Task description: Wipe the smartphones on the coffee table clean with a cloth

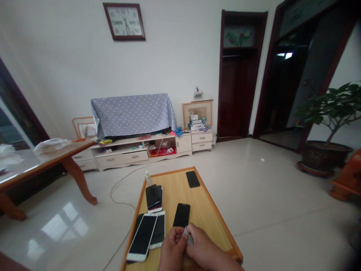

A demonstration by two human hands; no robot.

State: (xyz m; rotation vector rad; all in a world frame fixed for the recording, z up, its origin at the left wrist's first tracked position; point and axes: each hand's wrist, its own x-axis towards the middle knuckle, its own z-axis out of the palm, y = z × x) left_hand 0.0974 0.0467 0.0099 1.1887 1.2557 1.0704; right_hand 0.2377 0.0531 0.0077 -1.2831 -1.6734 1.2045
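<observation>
My left hand (172,245) and my right hand (200,242) meet at the near end of the low wooden table (210,210). Pinched between their fingertips is a small pale grey piece (188,236), perhaps cloth or a wipe; most of it is hidden. Just beyond the fingers a black smartphone (182,215) lies flat, its near end covered by my hands. To the left, a white smartphone (143,234) rests across another white smartphone (160,229). Farther back lies a stack of phones with a black phone (152,196) on top. One more dark phone (193,179) lies near the far right corner.
A small clear bottle (148,178) stands at the table's far left corner. A cable (113,192) runs over the tiled floor. On the left is a larger wooden table (76,150), at the wall a white cabinet (121,160), and on the right a potted plant (324,156).
</observation>
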